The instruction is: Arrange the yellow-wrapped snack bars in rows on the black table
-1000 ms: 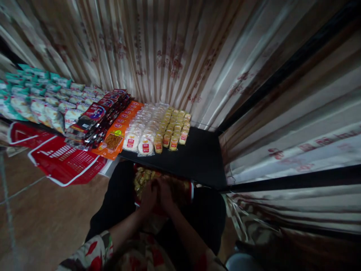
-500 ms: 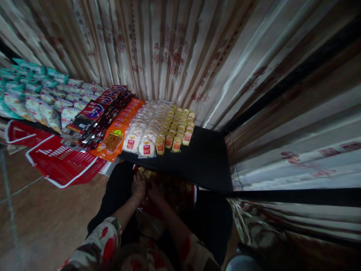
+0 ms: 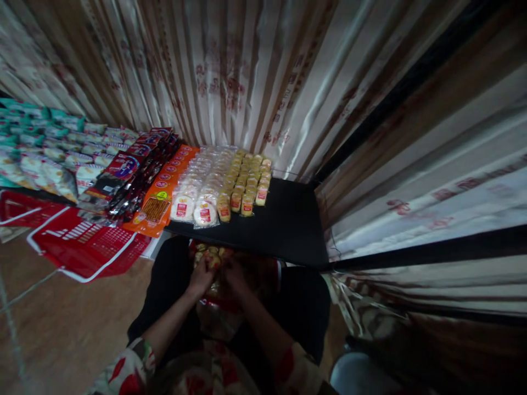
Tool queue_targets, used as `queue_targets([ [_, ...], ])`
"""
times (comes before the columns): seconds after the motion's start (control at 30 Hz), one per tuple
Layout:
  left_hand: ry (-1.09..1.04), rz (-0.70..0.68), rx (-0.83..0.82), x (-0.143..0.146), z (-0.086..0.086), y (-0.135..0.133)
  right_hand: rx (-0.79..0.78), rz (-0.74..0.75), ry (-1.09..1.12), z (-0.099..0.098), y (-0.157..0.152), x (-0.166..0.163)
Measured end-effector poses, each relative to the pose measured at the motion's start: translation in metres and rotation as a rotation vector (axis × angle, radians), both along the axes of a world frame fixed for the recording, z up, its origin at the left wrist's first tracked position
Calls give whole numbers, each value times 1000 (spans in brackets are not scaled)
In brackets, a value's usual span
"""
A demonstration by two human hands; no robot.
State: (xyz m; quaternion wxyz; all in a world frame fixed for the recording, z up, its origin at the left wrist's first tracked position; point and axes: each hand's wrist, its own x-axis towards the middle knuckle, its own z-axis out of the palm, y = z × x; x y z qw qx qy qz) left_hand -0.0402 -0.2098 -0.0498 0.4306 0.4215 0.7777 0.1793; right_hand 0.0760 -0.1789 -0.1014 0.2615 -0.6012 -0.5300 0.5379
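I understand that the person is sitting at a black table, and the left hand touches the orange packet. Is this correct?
Not the orange packet: the head view shows the left hand at yellowish pieces in the red container between the knees. The rest is right.

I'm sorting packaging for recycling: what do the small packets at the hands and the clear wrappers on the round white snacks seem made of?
Small packets: perhaps shiny plastic film, given faint glints; too dim to rule out foil.
Clear wrappers: most likely thin glossy plastic film; they're see-through, with crinkled highlights.
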Motion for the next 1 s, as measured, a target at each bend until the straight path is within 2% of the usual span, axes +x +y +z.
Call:
queue_targets([
  [0.13,-217,138,49,5,11,-5,-11,-63,29,21,-6,18],
  [0.23,-385,195,85,13,24,-7,76,-25,-14,39,-13,33],
  [0.33,-583,175,85,19,41,-4,215,14,-154,59,-21,49],
  [0.43,-631,44,102,19,61,6,390,68,-282,86,-25,65],
  [0.53,-410,-214,208,17,82,21,533,112,-342,115,-22,81],
  [0.6,-256,-421,266,20,98,31,565,191,-346,133,-16,89],
  [0.67,-182,-598,288,26,112,41,537,288,-332,146,-8,96],
  [0.73,-161,-704,292,34,126,50,492,325,-317,155,0,102],
  [0.83,-145,-745,308,47,143,63,417,289,-235,162,11,111],
  [0.9,-122,-763,331,55,152,73,303,283,-123,165,17,117],
  [1.0,-102,-827,392,65,158,89,163,307,80,167,25,126],
])
